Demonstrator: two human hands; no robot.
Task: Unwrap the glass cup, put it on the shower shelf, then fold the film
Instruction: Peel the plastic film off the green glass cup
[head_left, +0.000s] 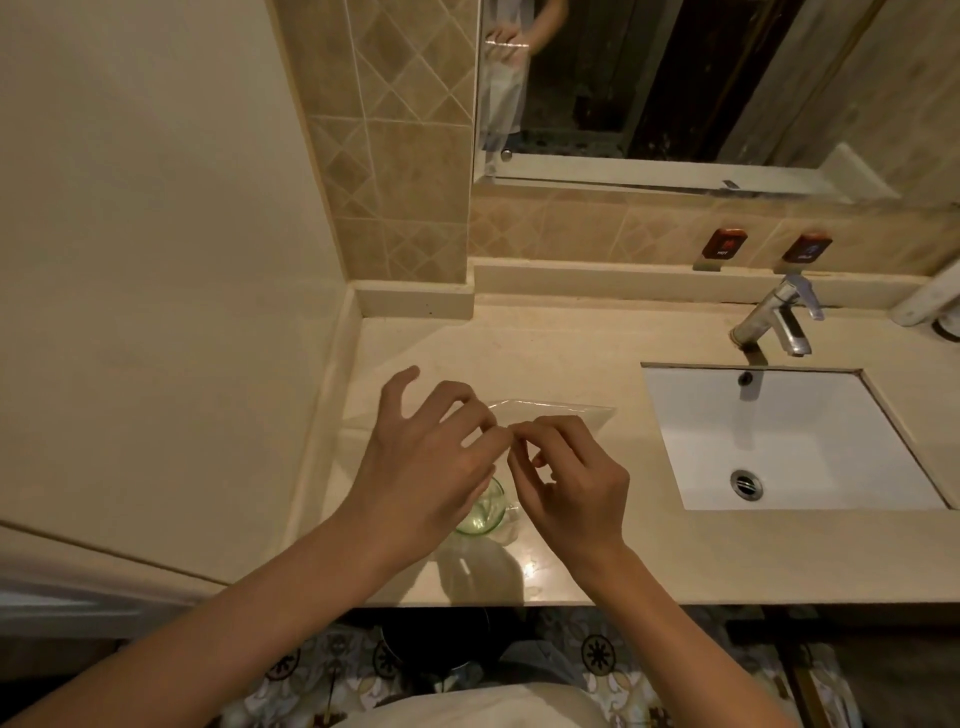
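The glass cup (480, 512) is clear with a greenish tint and a small handle on its right side; it stands upright on the counter (597, 353) near the front edge, partly hidden under the hands. The film (550, 413) is a thin, transparent sheet, raised above the cup where fingertips pinch its edge, and its far part stretches out flat toward the back right, well short of the sink.

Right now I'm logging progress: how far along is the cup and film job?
Early. Nothing looks finished: the glass cup stands on the counter, not on a shelf. In hand: the left hand and right hand pinch the clear film above it. Left: freeing the cup, shelving it, folding the film.
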